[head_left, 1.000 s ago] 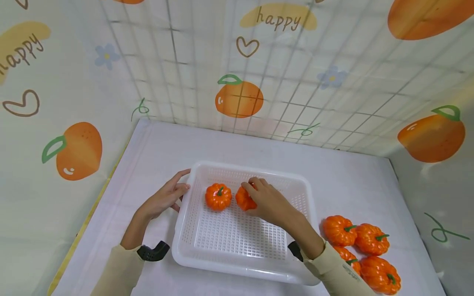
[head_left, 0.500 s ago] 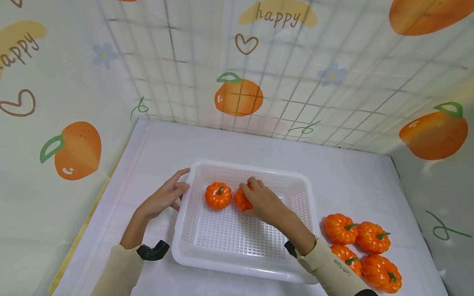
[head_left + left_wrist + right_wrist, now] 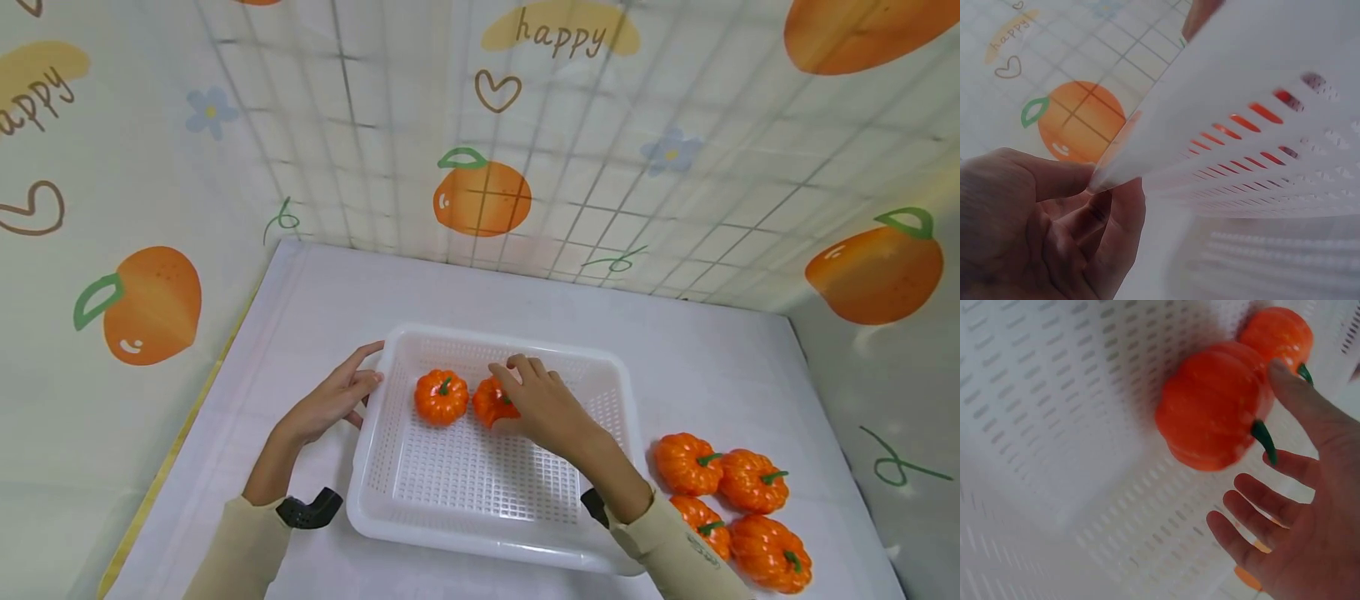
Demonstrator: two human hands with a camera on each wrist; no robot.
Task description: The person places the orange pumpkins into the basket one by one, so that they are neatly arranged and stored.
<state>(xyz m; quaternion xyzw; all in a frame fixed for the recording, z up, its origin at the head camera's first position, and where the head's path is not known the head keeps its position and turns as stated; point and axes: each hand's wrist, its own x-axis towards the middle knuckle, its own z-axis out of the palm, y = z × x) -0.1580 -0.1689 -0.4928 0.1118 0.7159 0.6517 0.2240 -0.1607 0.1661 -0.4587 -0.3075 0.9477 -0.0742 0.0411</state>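
A white perforated plastic basket [image 3: 480, 546] holds two small orange pumpkins side by side. My left hand [image 3: 330, 404] pinches its left rim, with the thumb and fingers on either side of the rim [image 3: 1113, 178] in the left wrist view. Over the right-hand pumpkin [image 3: 491, 403] hovers my right hand [image 3: 547, 412]. In the right wrist view its fingers are spread around the green-stemmed pumpkin [image 3: 1210, 406], the thumb close to its side; whether the thumb touches it I cannot tell. The other pumpkin [image 3: 441, 398] sits nearer the left wall, stem up.
Several more orange pumpkins [image 3: 768, 554] lie clustered on the white table [image 3: 720, 375], right of the basket and beside the right sleeve. A printed curtain [image 3: 405, 125] over a wire grid stands behind the table.
My right hand's fingers have loosened from the right-hand pumpkin and drawn slightly to the right, so more of it shows. The left hand stays at the basket's rim.
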